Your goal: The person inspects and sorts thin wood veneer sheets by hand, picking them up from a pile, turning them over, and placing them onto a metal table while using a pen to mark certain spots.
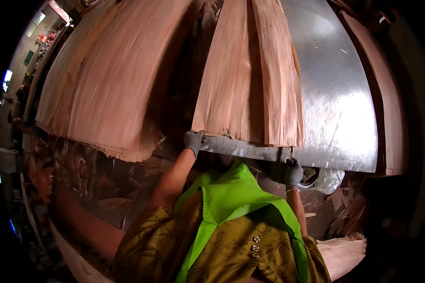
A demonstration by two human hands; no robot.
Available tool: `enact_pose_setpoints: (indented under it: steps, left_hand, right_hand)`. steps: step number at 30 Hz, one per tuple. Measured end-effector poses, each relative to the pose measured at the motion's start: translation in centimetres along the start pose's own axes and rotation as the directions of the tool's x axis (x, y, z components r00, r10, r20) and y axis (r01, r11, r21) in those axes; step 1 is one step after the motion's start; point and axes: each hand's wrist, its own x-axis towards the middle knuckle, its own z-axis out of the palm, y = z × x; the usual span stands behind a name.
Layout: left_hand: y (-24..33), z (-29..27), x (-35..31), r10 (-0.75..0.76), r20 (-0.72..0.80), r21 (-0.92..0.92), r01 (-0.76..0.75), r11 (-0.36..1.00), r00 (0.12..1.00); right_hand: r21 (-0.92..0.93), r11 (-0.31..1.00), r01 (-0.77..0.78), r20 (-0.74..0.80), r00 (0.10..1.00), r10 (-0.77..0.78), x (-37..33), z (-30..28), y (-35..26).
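Note:
A long reddish wood veneer sheet lies lengthwise on a shiny metal tabletop. A narrower veneer strip rests beside it on the right, with a dark gap between them. My left hand, in a grey glove, is closed on the near left corner of the sheet. My right hand, also gloved, is just off the table's near edge, below the strip's right corner. Its fingers are closed round a thin upright thing, too small to make out.
A large veneer stack stands to the left, ragged at its near edge. More veneer lies beyond the table's right side. Veneer scraps litter the floor. Clear plastic hangs under the table's near edge.

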Motion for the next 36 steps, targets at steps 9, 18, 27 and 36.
enact_pose_setpoints:
  steps: [9,18,27,36]
  left_hand:
    - [-0.9,-4.2,0.1,-0.04,0.062,0.282,0.021,0.959,0.997]
    - [1.2,0.6,-5.8,0.819,0.068,0.404,-0.767,0.499,0.569]
    - [2.1,8.1,-5.1,0.522,0.544,0.774,-0.634,-0.009,0.657]
    - [2.5,8.0,-3.9,0.452,0.535,0.813,-0.581,-0.043,0.714]
  right_hand:
    - [-0.052,0.998,-0.026,0.174,0.984,0.035,-14.7,-4.2,9.2]
    - [-0.031,0.998,0.056,0.1,0.994,-0.053,-11.8,-3.3,9.8]
    - [0.514,0.858,0.029,0.043,0.997,-0.06,2.0,0.0,2.2]
    - [0.85,0.283,-0.444,0.491,0.863,-0.122,1.8,-1.5,0.6]
